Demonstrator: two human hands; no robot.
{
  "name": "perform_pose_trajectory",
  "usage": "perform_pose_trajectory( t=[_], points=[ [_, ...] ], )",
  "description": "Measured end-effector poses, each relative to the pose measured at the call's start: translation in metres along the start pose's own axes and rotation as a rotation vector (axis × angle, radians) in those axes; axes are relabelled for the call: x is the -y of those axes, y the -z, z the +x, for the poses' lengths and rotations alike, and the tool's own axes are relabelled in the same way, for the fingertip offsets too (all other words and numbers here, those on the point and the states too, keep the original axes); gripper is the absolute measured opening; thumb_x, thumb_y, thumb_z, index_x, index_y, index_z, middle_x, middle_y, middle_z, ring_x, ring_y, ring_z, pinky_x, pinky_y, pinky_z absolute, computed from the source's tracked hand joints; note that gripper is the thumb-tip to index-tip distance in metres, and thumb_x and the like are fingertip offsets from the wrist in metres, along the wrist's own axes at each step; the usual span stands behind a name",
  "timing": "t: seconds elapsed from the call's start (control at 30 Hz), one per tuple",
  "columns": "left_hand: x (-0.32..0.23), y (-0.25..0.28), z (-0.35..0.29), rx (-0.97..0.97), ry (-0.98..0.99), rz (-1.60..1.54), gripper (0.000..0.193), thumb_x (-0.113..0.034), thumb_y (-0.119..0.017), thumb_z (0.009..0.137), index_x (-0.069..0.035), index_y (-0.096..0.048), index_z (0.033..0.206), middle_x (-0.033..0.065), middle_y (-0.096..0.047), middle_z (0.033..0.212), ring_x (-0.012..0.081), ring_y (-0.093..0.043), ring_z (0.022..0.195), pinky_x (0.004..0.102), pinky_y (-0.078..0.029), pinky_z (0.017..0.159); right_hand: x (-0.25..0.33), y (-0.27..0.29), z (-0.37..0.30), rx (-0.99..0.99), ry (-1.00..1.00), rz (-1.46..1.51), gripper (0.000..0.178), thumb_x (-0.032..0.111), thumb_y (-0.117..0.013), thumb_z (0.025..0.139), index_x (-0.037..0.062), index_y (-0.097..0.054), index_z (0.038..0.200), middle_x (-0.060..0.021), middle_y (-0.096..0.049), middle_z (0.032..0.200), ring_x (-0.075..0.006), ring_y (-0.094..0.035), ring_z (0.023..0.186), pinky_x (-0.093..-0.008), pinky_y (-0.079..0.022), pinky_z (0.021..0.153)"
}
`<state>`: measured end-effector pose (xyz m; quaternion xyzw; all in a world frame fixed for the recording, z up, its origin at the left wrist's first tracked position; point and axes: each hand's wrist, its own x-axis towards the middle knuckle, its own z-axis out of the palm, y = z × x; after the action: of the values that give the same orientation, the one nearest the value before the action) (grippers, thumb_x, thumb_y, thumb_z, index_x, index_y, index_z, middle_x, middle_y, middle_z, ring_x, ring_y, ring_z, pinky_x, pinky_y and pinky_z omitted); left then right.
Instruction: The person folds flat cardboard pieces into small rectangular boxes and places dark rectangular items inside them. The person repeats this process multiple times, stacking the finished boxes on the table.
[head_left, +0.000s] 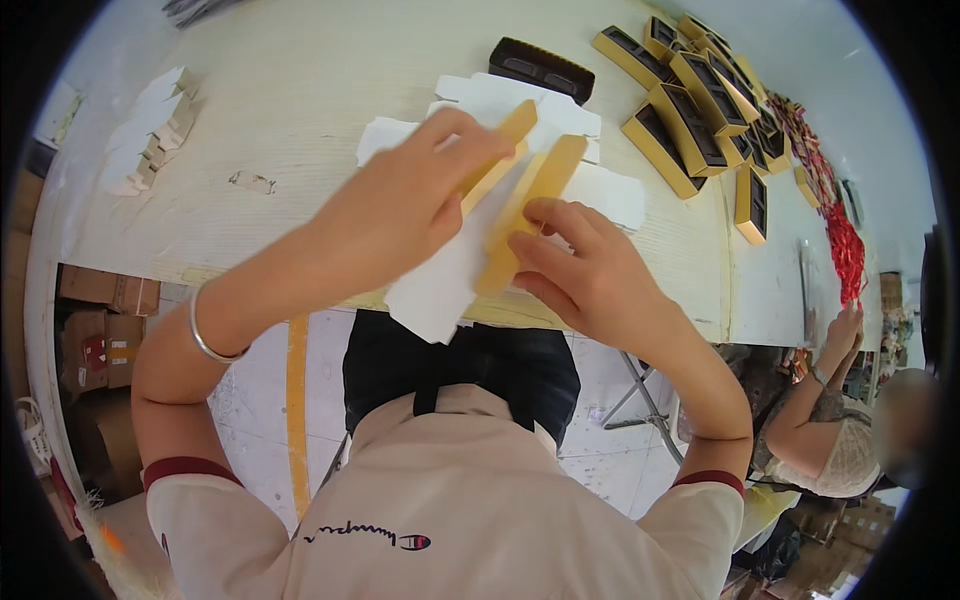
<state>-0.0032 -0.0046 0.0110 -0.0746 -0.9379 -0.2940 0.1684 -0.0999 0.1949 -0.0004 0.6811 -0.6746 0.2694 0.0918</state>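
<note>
A partly folded gold cardboard box [555, 170] is between my hands over the near middle of the table, its two gold walls standing up with a pale channel between them. My left hand [430, 190] is closed on the left wall, thumb and fingers pinching it. The right wall is gripped by my right hand [585, 255], fingers curled against its near half. Beneath lie flat white box blanks [475, 88], with a long white flap [435, 295] reaching past the table's near edge. Just behind them rests a black plastic tray [540, 68].
Several gold boxes with black inserts [690, 120] are heaped at the back right. Folded white card pieces [150, 130] stand at the left. Red tassels or cords [843, 255] lie far right, near another person's hands [843, 335]. Cardboard cartons [105, 345] sit below the table's left end.
</note>
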Motion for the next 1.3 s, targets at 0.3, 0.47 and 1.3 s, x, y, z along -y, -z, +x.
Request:
perform_pose_trajectory(
  t=[0.3, 0.47, 1.3],
  points=[
    [0.022, 0.016, -0.013, 0.348, -0.154, -0.249, 0.036, -0.002, -0.073, 0.070, -0.004, -0.063, 0.104, 0.0084, -0.059, 0.105, 0.0234, -0.059, 0.081, 0.0326, -0.048, 0.071, -0.006, -0.001, -0.007, 0.035, -0.192, 0.159, 0.027, 0.001, -0.077, 0.060, 0.0041, -0.057, 0.078, -0.0086, -0.056, 0.092, -0.0259, -0.049, 0.075, -0.0333, -0.043, 0.064],
    [0.020, 0.010, -0.008, 0.348, -0.108, -0.192, 0.033, -0.010, -0.078, 0.067, -0.004, -0.064, 0.096, 0.0058, -0.062, 0.082, 0.0242, -0.058, 0.073, 0.0331, -0.048, 0.067, 0.007, -0.011, 0.003, 0.004, -0.313, 0.197, 0.020, -0.002, -0.070, 0.062, 0.0040, -0.056, 0.075, -0.0073, -0.056, 0.089, -0.0256, -0.046, 0.076, -0.0335, -0.042, 0.067],
    [-0.013, -0.005, 0.009, 0.436, 0.397, -0.766, 0.017, -0.017, -0.061, 0.091, -0.002, -0.055, 0.098, 0.0036, -0.057, 0.082, 0.0089, -0.052, 0.062, 0.0220, -0.044, 0.055, 0.009, -0.014, -0.017, -0.304, -0.411, 0.599, 0.023, -0.006, -0.064, 0.084, 0.0042, -0.054, 0.102, -0.0089, -0.058, 0.087, -0.0121, -0.054, 0.067, -0.0232, -0.044, 0.055]
  ],
)
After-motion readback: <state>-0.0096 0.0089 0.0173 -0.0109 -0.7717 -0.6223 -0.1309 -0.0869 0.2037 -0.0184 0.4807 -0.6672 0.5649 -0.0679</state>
